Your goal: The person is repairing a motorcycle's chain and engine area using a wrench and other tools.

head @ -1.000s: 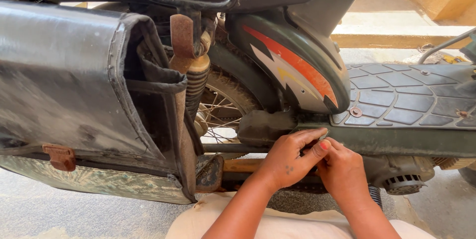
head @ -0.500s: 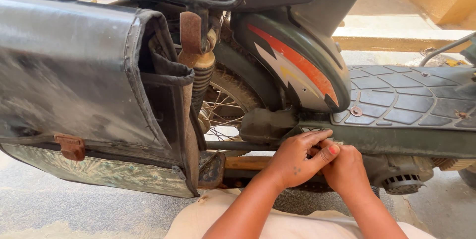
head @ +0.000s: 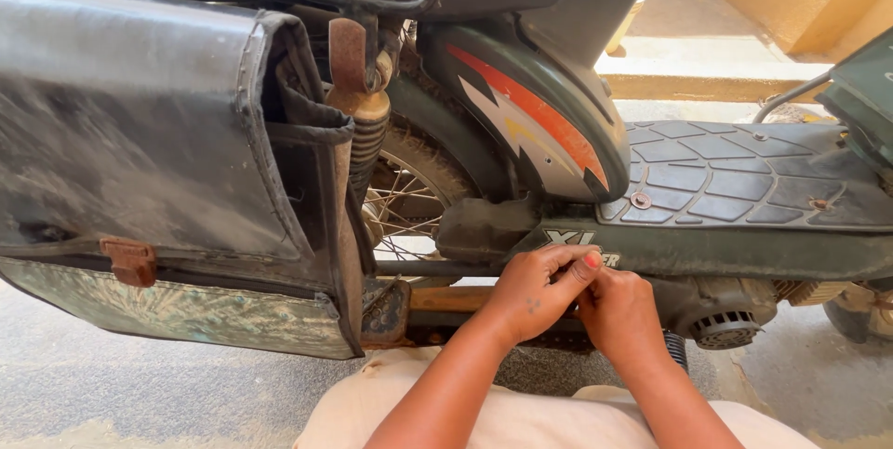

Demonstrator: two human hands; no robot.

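A dark green moped stands side-on in front of me. My left hand and my right hand are pressed together just under the edge of its footboard, fingers curled and pinching at something too small to make out. The left thumb and forefinger touch the lower edge of the green side panel. The engine cover sits right of my right hand. My forearms rise from my lap at the bottom of the view.
A large black saddlebag hangs at the left, beside a rusty rear shock absorber and the spoked rear wheel. The ribbed rubber footboard mat lies at the right. Concrete floor below, a yellow wall behind.
Both hands have stayed together under the footboard edge, shifting slightly. The view has drifted a little, so the saddlebag sits lower and further right.
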